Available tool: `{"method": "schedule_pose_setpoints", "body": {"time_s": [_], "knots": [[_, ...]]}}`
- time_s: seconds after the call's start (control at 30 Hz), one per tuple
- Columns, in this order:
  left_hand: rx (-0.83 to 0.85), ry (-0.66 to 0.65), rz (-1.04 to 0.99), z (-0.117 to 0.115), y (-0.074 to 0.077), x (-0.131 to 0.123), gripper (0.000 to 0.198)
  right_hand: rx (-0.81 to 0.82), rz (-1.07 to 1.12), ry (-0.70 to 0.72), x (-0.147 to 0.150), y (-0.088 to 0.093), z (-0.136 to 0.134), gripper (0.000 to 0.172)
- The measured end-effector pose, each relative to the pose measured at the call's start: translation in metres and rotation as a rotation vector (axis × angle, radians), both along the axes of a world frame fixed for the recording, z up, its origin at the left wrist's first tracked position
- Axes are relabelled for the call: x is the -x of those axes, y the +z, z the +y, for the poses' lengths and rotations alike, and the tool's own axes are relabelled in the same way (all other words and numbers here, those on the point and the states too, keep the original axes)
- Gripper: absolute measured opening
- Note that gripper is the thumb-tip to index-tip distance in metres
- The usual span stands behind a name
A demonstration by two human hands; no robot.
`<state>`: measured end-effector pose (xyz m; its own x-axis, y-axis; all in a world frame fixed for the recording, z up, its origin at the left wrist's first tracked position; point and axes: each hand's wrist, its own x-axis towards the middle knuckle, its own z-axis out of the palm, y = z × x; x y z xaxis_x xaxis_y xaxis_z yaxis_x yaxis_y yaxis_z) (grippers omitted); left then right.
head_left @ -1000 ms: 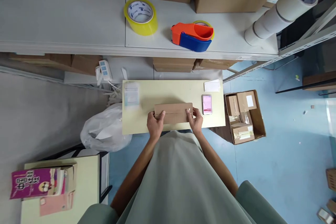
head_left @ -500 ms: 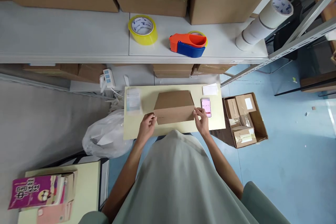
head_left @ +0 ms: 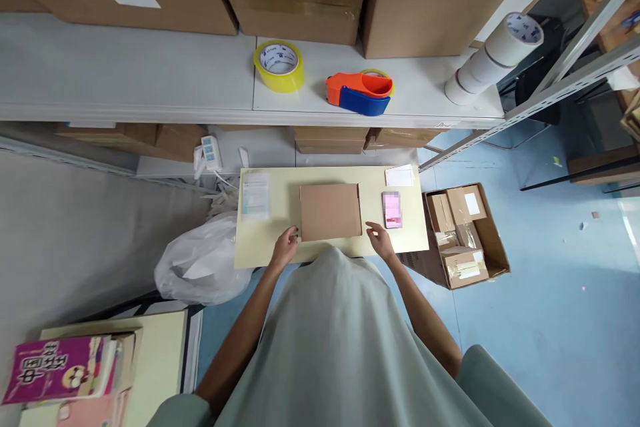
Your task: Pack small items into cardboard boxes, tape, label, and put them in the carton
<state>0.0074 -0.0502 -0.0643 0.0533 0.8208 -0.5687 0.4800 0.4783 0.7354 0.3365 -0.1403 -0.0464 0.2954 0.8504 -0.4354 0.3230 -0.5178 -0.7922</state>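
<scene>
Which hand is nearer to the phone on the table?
Right. The right hand is just on the near side of the phone; the left hand is farther off, beyond the box's left edge.

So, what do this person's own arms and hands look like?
The left hand and right hand are ungloved, and the forearms are bare, with no watch or band visible. Loose grey-green sleeves reach about the elbows, matching the plain top.
</scene>
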Motion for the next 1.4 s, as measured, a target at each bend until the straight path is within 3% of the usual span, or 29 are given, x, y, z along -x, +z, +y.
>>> {"method": "schedule_pose_setpoints", "body": {"time_s": [0.17, 0.3, 0.43, 0.6, 0.7, 0.87, 1.0, 1.2, 1.4], "knots": [[-0.107, 0.080, 0.007, 0.036, 0.000, -0.010, 0.055, -0.055, 0.041, -0.119, -0.011, 0.006, 0.035, 0.050], [-0.142, 0.069, 0.013, 0.058, 0.010, -0.026, 0.054, -0.076, 0.116, -0.104, -0.004, 0.012, 0.060, 0.053], [-0.195, 0.071, 0.020, 0.060, 0.025, -0.030, 0.054, -0.134, 0.113, -0.114, 0.002, 0.027, 0.067, 0.062], [-0.307, 0.132, -0.138, 0.053, 0.045, -0.020, 0.065, -0.169, 0.128, -0.122, -0.002, 0.062, 0.063, 0.075], [-0.278, 0.164, -0.210, 0.044, 0.051, -0.018, 0.073, -0.138, 0.169, -0.111, -0.002, 0.073, 0.057, 0.079], [-0.056, 0.157, -0.153, 0.021, 0.041, -0.016, 0.080, 0.000, 0.155, -0.089, 0.002, 0.059, 0.040, 0.078], [-0.026, 0.112, -0.065, 0.015, 0.036, -0.013, 0.075, 0.020, 0.078, -0.045, 0.003, 0.052, 0.033, 0.072], [-0.205, 0.157, -0.075, 0.042, 0.044, -0.019, 0.058, -0.087, -0.046, -0.063, -0.002, 0.061, 0.052, 0.068], [-0.230, 0.076, 0.064, 0.062, 0.050, -0.025, 0.038, -0.039, -0.204, 0.043, -0.002, 0.059, 0.077, 0.055]]}}
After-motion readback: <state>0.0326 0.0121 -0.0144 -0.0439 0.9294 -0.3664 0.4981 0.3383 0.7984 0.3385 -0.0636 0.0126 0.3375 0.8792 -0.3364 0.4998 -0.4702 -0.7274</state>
